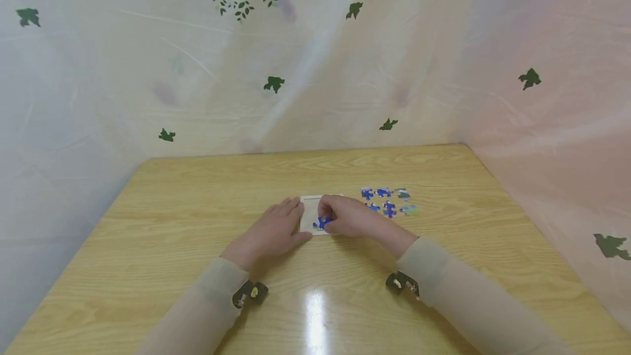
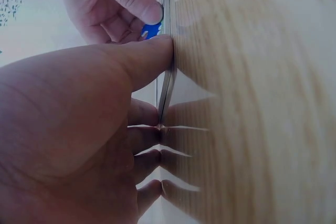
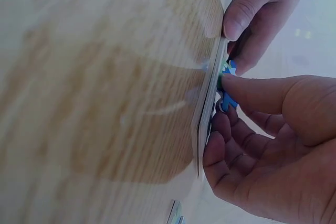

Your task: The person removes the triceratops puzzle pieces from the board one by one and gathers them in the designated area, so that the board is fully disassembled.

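Note:
A pale puzzle board [image 1: 309,213] with a raised rim lies flat on the table, partly covered by the hands. My left hand [image 1: 276,227] rests at its left side, fingers extended, the thumb against the near edge. Over the board's right half, my right hand [image 1: 351,216] pinches a blue jigsaw piece [image 1: 322,223] between thumb and fingers. From the right wrist, that blue piece [image 3: 229,100] shows tilted at the board's surface, with a bit of green and white by it. The left wrist view shows the left thumb on the board's edge [image 2: 167,85].
Several loose jigsaw pieces [image 1: 389,209], blue, grey and green, lie in rough rows right of the board. The wooden table [image 1: 172,234] reaches back to a hanging pale cloth [image 1: 315,70] with leaf prints. A small camera sits on each wrist.

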### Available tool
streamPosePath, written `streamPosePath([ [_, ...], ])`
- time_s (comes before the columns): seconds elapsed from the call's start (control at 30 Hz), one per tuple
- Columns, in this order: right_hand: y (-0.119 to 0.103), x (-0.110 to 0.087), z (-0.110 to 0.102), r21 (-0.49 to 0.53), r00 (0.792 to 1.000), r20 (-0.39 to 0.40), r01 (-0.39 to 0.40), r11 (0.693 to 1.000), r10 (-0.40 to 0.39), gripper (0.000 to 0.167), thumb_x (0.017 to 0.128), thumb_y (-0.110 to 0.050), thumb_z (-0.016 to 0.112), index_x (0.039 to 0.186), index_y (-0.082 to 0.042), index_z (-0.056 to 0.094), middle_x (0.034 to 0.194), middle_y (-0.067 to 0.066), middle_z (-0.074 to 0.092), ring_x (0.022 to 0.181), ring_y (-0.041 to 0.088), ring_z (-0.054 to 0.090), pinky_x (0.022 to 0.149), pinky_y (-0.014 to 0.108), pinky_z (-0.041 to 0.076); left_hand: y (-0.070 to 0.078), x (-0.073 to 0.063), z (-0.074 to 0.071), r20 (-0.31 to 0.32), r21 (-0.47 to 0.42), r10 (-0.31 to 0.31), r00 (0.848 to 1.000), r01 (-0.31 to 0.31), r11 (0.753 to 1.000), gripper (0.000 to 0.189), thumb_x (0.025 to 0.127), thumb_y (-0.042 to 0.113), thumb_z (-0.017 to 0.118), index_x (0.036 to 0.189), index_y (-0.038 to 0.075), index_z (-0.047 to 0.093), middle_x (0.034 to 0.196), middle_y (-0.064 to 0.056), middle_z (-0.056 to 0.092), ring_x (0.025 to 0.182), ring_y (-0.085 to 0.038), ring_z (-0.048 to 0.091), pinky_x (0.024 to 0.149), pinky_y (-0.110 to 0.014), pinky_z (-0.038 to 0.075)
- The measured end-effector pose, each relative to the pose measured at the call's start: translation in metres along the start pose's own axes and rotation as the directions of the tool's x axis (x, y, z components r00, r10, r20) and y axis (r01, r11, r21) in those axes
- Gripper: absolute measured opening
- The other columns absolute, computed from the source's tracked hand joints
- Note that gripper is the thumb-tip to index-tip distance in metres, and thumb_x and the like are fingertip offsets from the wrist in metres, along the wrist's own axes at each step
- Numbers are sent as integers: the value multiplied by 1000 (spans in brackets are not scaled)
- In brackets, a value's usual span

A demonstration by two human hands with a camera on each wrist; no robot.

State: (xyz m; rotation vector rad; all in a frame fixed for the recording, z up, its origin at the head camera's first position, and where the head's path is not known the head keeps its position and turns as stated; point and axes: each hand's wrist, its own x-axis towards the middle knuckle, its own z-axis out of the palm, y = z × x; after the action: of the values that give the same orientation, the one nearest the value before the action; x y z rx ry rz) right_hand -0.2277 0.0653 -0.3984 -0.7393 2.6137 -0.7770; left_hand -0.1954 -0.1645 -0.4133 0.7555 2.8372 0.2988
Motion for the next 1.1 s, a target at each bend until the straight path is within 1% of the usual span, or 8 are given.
streamPosePath([
  [0.17,0,-2,0,14,1000,-14,-10,1000,10,9,106,-8,73,108,-15,67,95,-1,66,88,17,61,78,33,53,0,0,1,3,2,-4,1000,4,1000,82,115,49,58,170,-5,33,179,-24,23,167,-42,20,135,-59,19],
  [0.3,-1,-4,-3,37,999,-34,-7,999,9,5,108,-10,71,108,-16,69,95,-2,67,88,17,62,78,33,55,0,1,3,5,8,-9,1000,9,1000,82,115,50,57,170,-4,32,180,-24,23,167,-42,19,136,-58,19],
  [0.43,-2,-9,-12,72,998,-64,0,997,4,5,109,-12,70,110,-17,70,97,-2,67,89,17,61,79,33,55,0,2,4,7,6,-17,1000,17,1000,83,114,52,57,171,-3,32,180,-23,22,167,-41,19,136,-57,18],
  [0.6,1,-19,-26,89,995,-101,14,996,-5,4,109,-13,70,111,-16,69,100,-1,68,92,19,61,81,35,56,1,1,4,6,5,-24,1000,23,1000,83,114,52,57,171,-2,32,180,-22,22,167,-40,19,136,-56,18],
  [0.77,12,-31,-39,77,990,-139,17,997,-6,5,109,-12,70,112,-16,69,101,-1,68,94,20,61,83,37,55,1,1,4,0,10,-17,1000,17,1000,83,114,53,55,171,-4,32,180,-22,22,167,-41,20,136,-56,18],
  [0.93,26,-44,-51,62,987,-163,3,998,7,5,109,-11,70,112,-14,70,100,0,69,94,20,62,83,38,55,1,0,3,2,11,-7,1000,7,1000,83,115,52,55,171,-5,31,180,-23,22,167,-41,20,136,-57,18],
  [1.1,42,-59,-60,48,982,-184,-19,999,27,5,108,-10,71,113,-12,71,100,1,69,93,22,61,80,38,55,1,-1,1,-1,-3,-2,1000,2,1000,83,114,50,57,170,-6,32,179,-24,23,167,-42,20,136,-57,18],
])
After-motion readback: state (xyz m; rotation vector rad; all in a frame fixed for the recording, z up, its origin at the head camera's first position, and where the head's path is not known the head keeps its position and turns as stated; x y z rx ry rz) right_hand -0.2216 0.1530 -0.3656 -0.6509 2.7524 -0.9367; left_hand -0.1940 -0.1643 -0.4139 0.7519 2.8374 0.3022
